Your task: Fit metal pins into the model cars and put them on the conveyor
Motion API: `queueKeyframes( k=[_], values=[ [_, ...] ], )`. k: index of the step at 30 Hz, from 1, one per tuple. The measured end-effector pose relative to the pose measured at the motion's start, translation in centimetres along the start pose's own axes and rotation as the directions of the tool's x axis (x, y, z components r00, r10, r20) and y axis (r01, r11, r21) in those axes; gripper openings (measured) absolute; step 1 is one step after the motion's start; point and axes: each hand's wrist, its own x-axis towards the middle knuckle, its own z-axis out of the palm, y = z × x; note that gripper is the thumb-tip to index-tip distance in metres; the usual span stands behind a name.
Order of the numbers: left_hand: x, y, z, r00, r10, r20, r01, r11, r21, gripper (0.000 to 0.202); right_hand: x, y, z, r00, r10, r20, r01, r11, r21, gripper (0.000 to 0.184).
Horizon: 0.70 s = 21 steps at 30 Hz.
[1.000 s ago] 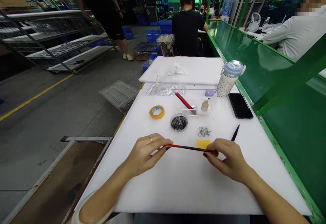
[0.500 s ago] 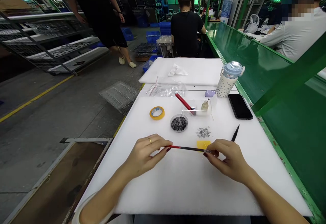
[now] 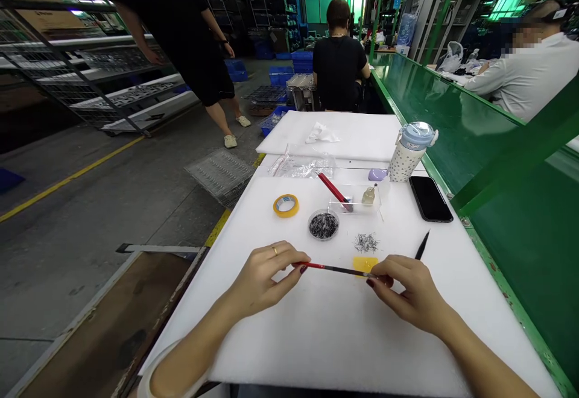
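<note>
A thin red-and-black stick, which looks like a fine paintbrush, is stretched level between my hands above the white board. My left hand pinches its red end between thumb and fingers. At the dark end, my right hand has its thumb and fingertips closed on the tip, which they partly hide. A black pointed tool sticks out behind the right hand; whether that hand holds it I cannot tell. Just beyond the stick lie a yellow square and a loose pile of short black fibres.
Farther back are a round dish of black fibres, yellow tape, a clear tray with a small bottle, and a red pen-like tool. A phone and a patterned bottle stand right. Co-workers are beyond.
My view has tilted slightly, so the table appears a little lower and farther right. Both hands keep the same hold on the stick. The walking person at left has taken a step.
</note>
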Motion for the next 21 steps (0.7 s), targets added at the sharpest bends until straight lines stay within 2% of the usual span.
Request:
queueKeyframes(
  k=[8, 12, 16, 21],
  values=[
    [-0.2, -0.6, -1.4, 0.988, -0.095, -0.118, 0.097, 0.995, 0.005, 0.016, 0.0, 0.0, -0.8, 0.999, -0.046, 0.001, 0.046, 0.997, 0.054, 0.006],
    [-0.2, -0.8, -1.9, 0.963, -0.173, -0.208, 0.181, 0.983, 0.022, 0.012, 0.0, 0.1, -0.9, 1.0, -0.008, -0.025, 0.008, 1.0, 0.01, 0.01],
    [-0.1, -1.2, -2.0, 0.913, -0.271, -0.306, 0.301, 0.952, 0.052, 0.013, 0.1, 0.2, -0.8, 0.999, 0.026, -0.037, -0.027, 0.999, -0.024, 0.015],
    [-0.4, -2.4, -2.2, 0.816, -0.404, -0.414, 0.484, 0.869, 0.106, 0.022, 0.0, 0.5, -0.8, 0.998, 0.045, -0.039, -0.047, 0.997, -0.062, 0.016]
  ],
)
